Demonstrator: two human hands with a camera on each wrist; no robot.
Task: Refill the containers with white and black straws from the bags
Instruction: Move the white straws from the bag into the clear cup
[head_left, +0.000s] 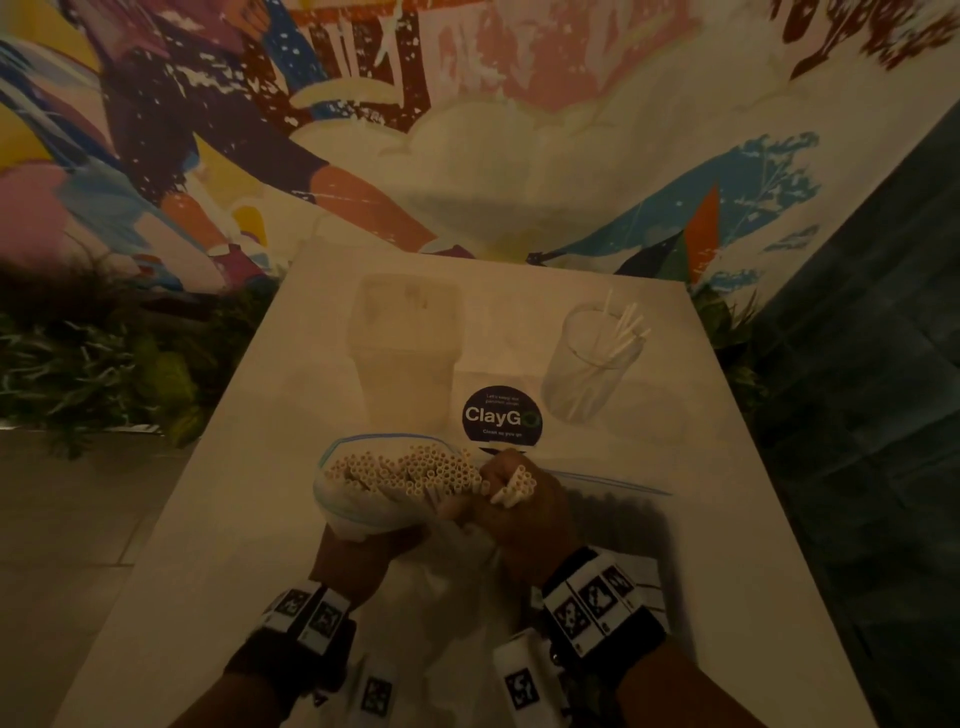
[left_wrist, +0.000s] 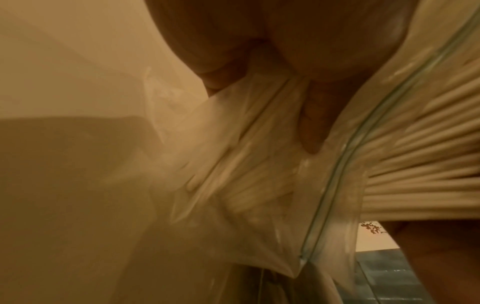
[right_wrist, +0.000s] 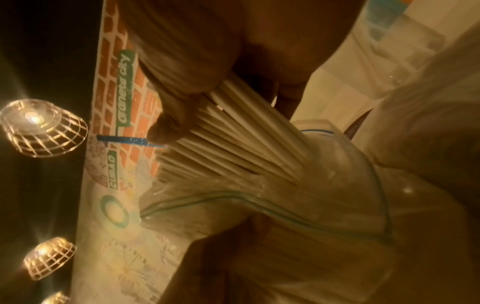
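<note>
A clear zip bag (head_left: 343, 506) full of white straws (head_left: 415, 470) stands upright over the near middle of the white table (head_left: 727, 545). My left hand (head_left: 363, 553) grips the bag from below; its fingers (left_wrist: 314, 123) press into the plastic (left_wrist: 246, 185). My right hand (head_left: 519, 499) holds a small bundle of white straws (head_left: 514, 488) at the bag's mouth. The right wrist view shows those straws (right_wrist: 241, 144) rising out of the bag (right_wrist: 324, 205). A round clear container (head_left: 587, 364) at the back right holds a few white straws. A tall clear square container (head_left: 405, 348) at the back centre looks empty.
A round dark "ClayGo" sticker (head_left: 501, 415) lies on the table between the containers. A painted mural wall (head_left: 467, 130) rises behind the table. Green plants (head_left: 104, 364) fill the left side, and dark tiles (head_left: 857, 415) the right. Hanging lamps (right_wrist: 41, 127) show in the right wrist view.
</note>
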